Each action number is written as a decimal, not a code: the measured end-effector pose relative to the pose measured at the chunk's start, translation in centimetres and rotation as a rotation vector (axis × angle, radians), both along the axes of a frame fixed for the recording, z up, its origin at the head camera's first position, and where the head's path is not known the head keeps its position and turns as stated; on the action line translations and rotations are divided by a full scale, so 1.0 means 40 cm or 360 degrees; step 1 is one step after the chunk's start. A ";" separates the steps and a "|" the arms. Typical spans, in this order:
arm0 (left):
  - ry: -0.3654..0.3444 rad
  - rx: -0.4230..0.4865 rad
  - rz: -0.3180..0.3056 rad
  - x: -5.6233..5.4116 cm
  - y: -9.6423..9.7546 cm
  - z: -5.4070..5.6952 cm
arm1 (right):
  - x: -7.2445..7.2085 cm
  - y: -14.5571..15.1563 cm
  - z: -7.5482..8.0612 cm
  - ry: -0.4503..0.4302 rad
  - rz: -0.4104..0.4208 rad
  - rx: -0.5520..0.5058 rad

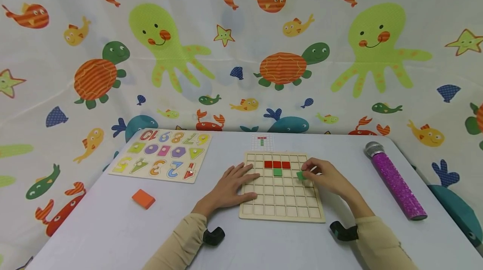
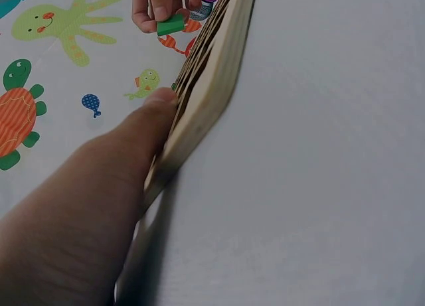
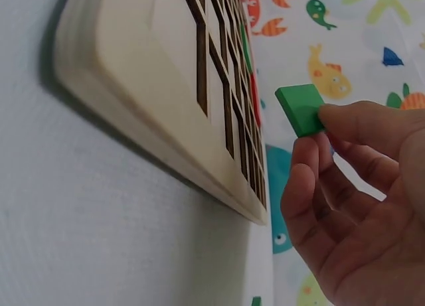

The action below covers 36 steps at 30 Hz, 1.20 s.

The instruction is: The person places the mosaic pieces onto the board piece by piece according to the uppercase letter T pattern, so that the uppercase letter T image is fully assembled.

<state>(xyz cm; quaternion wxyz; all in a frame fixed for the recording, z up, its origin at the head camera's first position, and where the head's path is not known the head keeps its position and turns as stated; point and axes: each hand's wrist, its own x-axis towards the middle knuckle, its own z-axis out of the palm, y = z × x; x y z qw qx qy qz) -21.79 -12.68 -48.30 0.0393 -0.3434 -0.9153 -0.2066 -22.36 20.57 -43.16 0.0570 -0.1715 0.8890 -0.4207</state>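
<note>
A wooden grid board (image 1: 281, 213) lies on the table. Three red tiles (image 1: 276, 164) sit side by side in one of its upper rows, and one green tile (image 1: 277, 172) is in the cell beneath the middle red one. My left hand (image 1: 232, 186) rests with spread fingers on the board's left edge; in the left wrist view its thumb (image 2: 156, 113) lies along that edge. Over the board's right side, my right hand (image 1: 324, 175) pinches a second green tile (image 3: 302, 109) between thumb and fingertips, held above the cells.
Behind the board lies a small printed pattern card (image 1: 262, 142) with a red and green T shape. A number-and-shape puzzle board (image 1: 160, 155) is at back left, an orange block (image 1: 143, 199) in front of it. A purple glittery microphone (image 1: 398, 184) lies on the right.
</note>
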 end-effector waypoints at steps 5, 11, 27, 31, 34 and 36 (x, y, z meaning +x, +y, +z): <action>-0.0001 0.0020 -0.0002 -0.001 0.000 -0.001 | -0.004 -0.014 -0.003 -0.0017 -0.0026 0.0032; 0.0010 0.0029 -0.0010 -0.002 0.000 -0.006 | -0.013 -0.034 -0.014 -0.0016 -0.0033 0.0046; 0.0022 0.0013 -0.0015 -0.003 -0.002 -0.003 | -0.019 -0.098 -0.017 0.0013 0.0073 -0.0009; 0.0004 0.0002 -0.0007 -0.004 0.000 -0.003 | -0.021 -0.107 -0.022 0.0001 0.0093 -0.0013; -0.0024 -0.0013 0.0007 -0.004 0.000 -0.002 | -0.023 -0.113 -0.026 -0.0012 0.0087 -0.0013; -0.0032 -0.0020 0.0011 -0.004 0.001 -0.002 | -0.024 -0.117 -0.028 -0.0017 0.0078 -0.0003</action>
